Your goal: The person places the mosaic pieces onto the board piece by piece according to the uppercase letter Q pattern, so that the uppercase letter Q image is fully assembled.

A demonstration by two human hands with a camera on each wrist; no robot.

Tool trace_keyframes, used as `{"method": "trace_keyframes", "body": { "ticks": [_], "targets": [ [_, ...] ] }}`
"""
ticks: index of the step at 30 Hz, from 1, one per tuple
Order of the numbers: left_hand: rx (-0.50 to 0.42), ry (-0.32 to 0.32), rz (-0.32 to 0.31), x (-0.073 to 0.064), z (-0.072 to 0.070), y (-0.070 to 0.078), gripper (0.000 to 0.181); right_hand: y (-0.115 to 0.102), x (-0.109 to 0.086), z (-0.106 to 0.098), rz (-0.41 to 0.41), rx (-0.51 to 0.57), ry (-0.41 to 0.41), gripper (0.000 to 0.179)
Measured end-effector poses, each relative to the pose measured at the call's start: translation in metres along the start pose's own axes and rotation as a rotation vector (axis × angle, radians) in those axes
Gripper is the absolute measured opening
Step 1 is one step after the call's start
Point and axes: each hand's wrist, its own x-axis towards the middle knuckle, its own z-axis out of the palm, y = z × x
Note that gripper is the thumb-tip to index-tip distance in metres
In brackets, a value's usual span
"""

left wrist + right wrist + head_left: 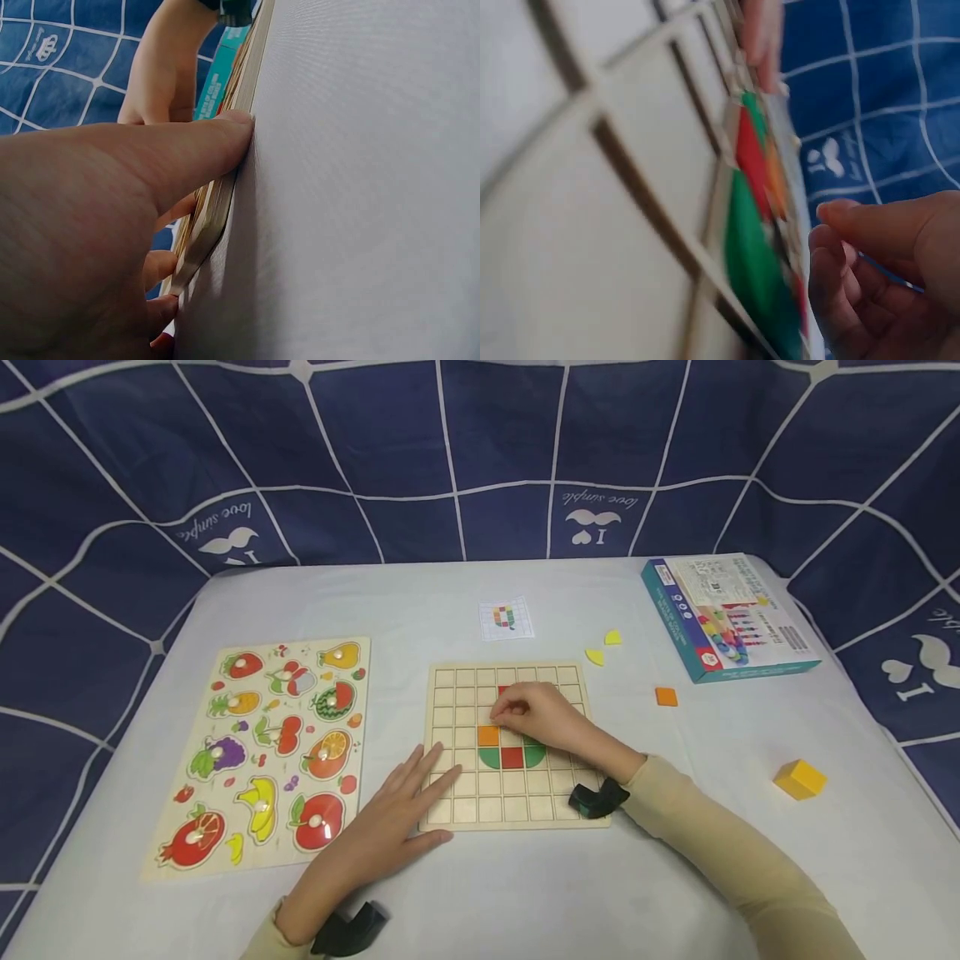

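Note:
A wooden grid board (465, 810) lies flat on the table. My left hand (401, 806) rests at its left front corner with straight fingers spread over the edge; the thumb (217, 139) touches its front side. Over the board's middle, my right hand (543, 718) hovers with thumb and curled fingers (836, 247) brought together; whether a small piece sits between them is hidden. Beneath and beside it are an orange square (488, 737), a red square (512, 758) and green rounded pieces (489, 758), set in the grid. The hand partly covers another red piece (504, 690).
Behind the board lies a pattern card (491, 628). To its right are yellow quarter-round pieces (595, 657), an orange square tile (666, 697), a teal-edged box (750, 643) and a yellow block (799, 779). A fruit knob puzzle (225, 793) lies left.

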Motion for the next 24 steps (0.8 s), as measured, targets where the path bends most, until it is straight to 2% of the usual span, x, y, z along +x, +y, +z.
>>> {"method": "trace_keyframes", "body": {
  "ticks": [4,7,10,14,20,24],
  "targets": [
    [-0.011,-0.002,-0.006,0.000,0.001,0.000,0.075,0.008,-0.013,-0.022,0.037,0.060,0.058,0.005],
    [-0.008,-0.004,-0.009,-0.001,0.001,0.000,0.075,0.018,-0.028,-0.044,0.096,0.130,0.113,0.009],
    [0.000,0.000,-0.008,-0.001,0.001,0.000,0.076,0.031,-0.048,-0.067,0.189,0.210,0.182,0.016],
    [-0.001,0.011,-0.003,-0.001,0.001,0.000,0.075,0.050,-0.076,-0.092,0.333,0.263,0.278,0.029],
    [0.002,0.010,0.006,-0.001,0.000,0.000,0.075,0.070,-0.114,-0.110,0.511,0.249,0.344,0.040],
    [0.002,0.015,0.011,-0.001,0.000,0.000,0.074,0.081,-0.125,-0.111,0.559,0.183,0.354,0.044]
  ]
}}
